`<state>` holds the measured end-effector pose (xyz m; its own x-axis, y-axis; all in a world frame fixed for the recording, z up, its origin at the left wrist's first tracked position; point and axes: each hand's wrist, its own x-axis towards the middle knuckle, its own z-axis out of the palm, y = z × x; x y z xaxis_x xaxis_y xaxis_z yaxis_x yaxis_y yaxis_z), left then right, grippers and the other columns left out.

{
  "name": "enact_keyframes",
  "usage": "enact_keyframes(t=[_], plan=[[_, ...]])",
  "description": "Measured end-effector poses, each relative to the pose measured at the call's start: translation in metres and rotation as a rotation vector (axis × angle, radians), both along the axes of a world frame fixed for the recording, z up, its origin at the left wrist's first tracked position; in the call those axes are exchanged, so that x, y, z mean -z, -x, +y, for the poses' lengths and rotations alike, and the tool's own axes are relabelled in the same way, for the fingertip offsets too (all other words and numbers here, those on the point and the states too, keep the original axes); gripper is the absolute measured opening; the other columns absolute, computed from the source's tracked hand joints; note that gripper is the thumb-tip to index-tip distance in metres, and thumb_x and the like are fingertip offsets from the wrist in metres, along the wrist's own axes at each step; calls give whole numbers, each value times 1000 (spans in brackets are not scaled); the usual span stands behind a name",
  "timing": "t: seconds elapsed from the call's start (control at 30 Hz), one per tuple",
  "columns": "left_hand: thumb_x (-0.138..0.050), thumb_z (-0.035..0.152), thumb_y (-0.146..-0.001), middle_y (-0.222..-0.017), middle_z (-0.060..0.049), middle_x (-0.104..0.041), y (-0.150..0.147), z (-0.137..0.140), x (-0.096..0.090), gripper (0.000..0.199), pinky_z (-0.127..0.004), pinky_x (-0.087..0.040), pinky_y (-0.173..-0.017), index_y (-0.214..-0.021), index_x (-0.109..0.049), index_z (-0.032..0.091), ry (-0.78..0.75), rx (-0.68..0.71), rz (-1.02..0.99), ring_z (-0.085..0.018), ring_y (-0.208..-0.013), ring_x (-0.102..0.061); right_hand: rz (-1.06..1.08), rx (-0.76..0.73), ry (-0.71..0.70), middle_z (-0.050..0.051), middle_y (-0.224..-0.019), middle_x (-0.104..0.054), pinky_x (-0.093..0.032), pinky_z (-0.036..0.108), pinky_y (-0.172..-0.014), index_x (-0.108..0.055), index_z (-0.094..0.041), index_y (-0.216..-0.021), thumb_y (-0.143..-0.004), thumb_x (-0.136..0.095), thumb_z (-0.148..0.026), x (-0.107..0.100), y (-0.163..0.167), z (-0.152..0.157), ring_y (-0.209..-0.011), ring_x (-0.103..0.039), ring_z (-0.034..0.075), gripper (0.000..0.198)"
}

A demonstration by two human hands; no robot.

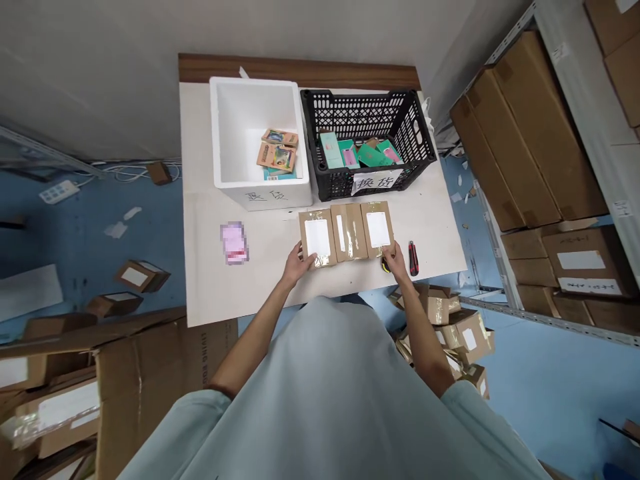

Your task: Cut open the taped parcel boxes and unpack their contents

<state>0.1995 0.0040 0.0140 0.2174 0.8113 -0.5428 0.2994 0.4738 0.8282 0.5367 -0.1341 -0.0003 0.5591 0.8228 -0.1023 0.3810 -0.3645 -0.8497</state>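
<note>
Three small cardboard boxes lie side by side on the white-topped table (240, 293), each with a white label and clear tape. My left hand (297, 267) grips the left box (318, 238) at its lower left corner, thumb on top. At the other end of the row, my right hand (397, 263) is closed on the lower right corner of the right box (379, 229). Between them sits the middle box (350, 231), touched by neither hand. A yellow-and-black object (385, 265), partly hidden, is beside my right hand. Just right of it lies a red-and-black utility knife (413, 259).
Behind the boxes stand a white foam bin (260, 197) with several small packs and a black plastic crate (345, 183) holding green packs. A blurred pink item (234, 243) lies at left. Cartons fill the right shelf (530, 133); more boxes (450, 327) are piled on the floor.
</note>
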Motion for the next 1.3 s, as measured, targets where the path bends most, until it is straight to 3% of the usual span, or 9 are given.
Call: enact_keyframes(t=[0.13, 0.27, 0.43, 0.67, 0.77, 0.83, 0.93, 1.13, 1.3], plan=[[-95, 39, -88, -162, -26, -65, -44, -2, 6, 78, -51, -62, -117, -155, -62, 15, -20, -151, 29, -37, -136, -74, 148, 39, 65, 20, -144, -79, -61, 50, -115, -60, -17, -160, -100, -61, -69, 0, -34, 19, -129, -75, 28, 79], [-81, 34, -98, -161, -22, -68, -60, -18, 11, 64, -47, -59, -120, -156, -62, 15, -53, -248, 47, -33, -138, -74, 96, 23, 115, 24, -153, -72, -54, 56, -125, -58, -14, -162, -100, -62, -63, 3, -53, 27, -141, -69, 32, 79], [-74, 44, -101, -149, -18, -76, -46, -51, 15, 63, -43, -64, -112, -157, -64, 18, -62, -310, 81, -28, -127, -78, -154, -10, 22, 30, -179, -43, -25, 70, -142, -49, -12, -169, -106, -57, -65, -3, -37, 37, -175, -31, 40, 82], [-88, 52, -94, -157, -19, -70, -42, -103, 17, 72, -44, -67, -109, -153, -66, 19, 6, -381, 68, -31, -131, -77, -152, -633, -201, 13, -190, -35, -22, 62, -148, -37, -23, -182, -116, -45, -66, -47, 44, 102, -180, -22, 33, 79], [-93, 52, -93, -150, -23, -74, -45, -119, 17, 75, -47, -68, -107, -152, -64, 15, 160, -453, 35, -30, -123, -81, -165, -895, -192, 13, -183, -49, -30, 57, -146, -52, -20, -174, -119, -44, -58, -55, 70, 124, -174, -39, 32, 67], [-93, 50, -96, -138, -24, -79, -44, -125, 16, 64, -46, -69, -109, -140, -68, 11, 291, -488, -58, -29, -119, -82, -194, -981, -152, 15, -173, -62, -36, 55, -143, -64, -16, -165, -120, -43, -49, -57, 81, 127, -166, -51, 32, 59], [-94, 45, -95, -128, -21, -83, -29, -127, 12, 45, -44, -68, -112, -120, -73, 12, 322, -519, -158, -28, -119, -83, -218, -951, -117, 13, -168, -67, -41, 54, -141, -69, -16, -160, -120, -46, -43, -61, 90, 118, -160, -58, 31, 53], [-101, 45, -82, -126, -16, -85, 50, -120, 6, 53, -51, -64, -120, -118, -78, 13, 84, -621, -73, -31, -128, -79, -128, -684, -62, 8, -160, -75, -55, 51, -130, -78, -24, -152, -115, -59, -56, -68, 112, 65, -150, -69, 34, 53], [-97, 41, -82, -122, -16, -86, 107, -106, 10, 47, -50, -64, -119, -116, -84, 11, -71, -666, -1, -33, -124, -80, 40, -404, 85, 11, -137, -86, -63, 55, -118, -86, -22, -139, -109, -65, -64, -37, 149, 5, -130, -81, 41, 56]])
